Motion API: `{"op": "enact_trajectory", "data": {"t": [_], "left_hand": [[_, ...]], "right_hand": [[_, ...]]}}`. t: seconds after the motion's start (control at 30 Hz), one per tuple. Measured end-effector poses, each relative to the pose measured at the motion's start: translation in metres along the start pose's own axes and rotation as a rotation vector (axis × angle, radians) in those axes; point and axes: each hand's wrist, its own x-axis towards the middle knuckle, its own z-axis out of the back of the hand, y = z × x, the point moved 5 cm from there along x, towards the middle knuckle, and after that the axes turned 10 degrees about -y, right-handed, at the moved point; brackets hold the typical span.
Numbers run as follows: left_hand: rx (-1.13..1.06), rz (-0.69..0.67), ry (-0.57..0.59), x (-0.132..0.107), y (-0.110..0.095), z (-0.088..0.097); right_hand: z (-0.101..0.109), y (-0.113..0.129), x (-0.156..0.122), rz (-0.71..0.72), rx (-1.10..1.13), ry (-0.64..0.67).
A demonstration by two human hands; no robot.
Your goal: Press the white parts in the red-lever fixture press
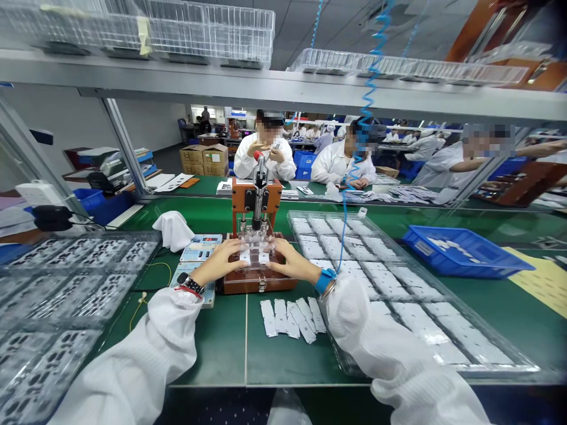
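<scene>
On the clear fixture of an orange toggle press (256,203), my left hand (218,260) rests at the left side with fingers stretched and thumb apart, near a small white plate (245,255). From the right, my right hand (287,260) reaches to the same fixture, its fingers and thumb also spread, beside another white piece (263,257). Both thumbs point inward at the fixture's front; whether the fingertips press on the pieces is hard to see. Several loose white plates (292,319) lie on the green mat in front of the press. A blue strap (325,280) circles my right wrist.
Right of the press lies a clear tray (341,348) of white plates; beyond it, a blue bin (465,268). At left are trays of dark-patterned parts (57,295), a control box (201,248) and a white cloth (173,230). A blue coiled cord (343,224) hangs down. Co-workers sit opposite.
</scene>
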Motion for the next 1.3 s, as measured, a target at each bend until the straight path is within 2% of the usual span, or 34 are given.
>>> {"op": "enact_trajectory", "data": {"t": [0.1, 0.3, 0.4, 0.57, 0.73, 0.9, 1.03, 1.3], "left_hand": [[-0.01, 0.033, -0.034, -0.001, 0.001, 0.001], [-0.073, 0.015, -0.086, 0.001, 0.002, 0.001], [-0.107, 0.019, -0.105, 0.001, 0.003, 0.002], [-0.096, -0.021, -0.059, 0.003, 0.0, 0.004], [0.025, -0.091, -0.01, 0.007, 0.0, 0.005], [0.092, -0.156, -0.019, 0.011, 0.001, 0.007], [0.065, -0.145, -0.038, 0.011, 0.003, 0.005], [0.082, -0.151, -0.039, 0.006, 0.005, -0.001]], "right_hand": [[0.0, -0.002, -0.001, -0.043, 0.004, 0.038], [0.003, -0.001, 0.006, -0.039, 0.103, 0.006], [0.002, 0.0, 0.008, -0.04, 0.054, 0.046], [0.002, 0.007, 0.008, -0.034, -0.071, 0.029], [0.0, 0.01, 0.013, -0.001, -0.109, 0.054], [0.002, 0.014, 0.016, 0.036, -0.143, 0.109], [-0.001, 0.021, 0.014, 0.063, -0.22, 0.175], [-0.006, 0.024, 0.018, 0.121, -0.244, 0.174]]}}
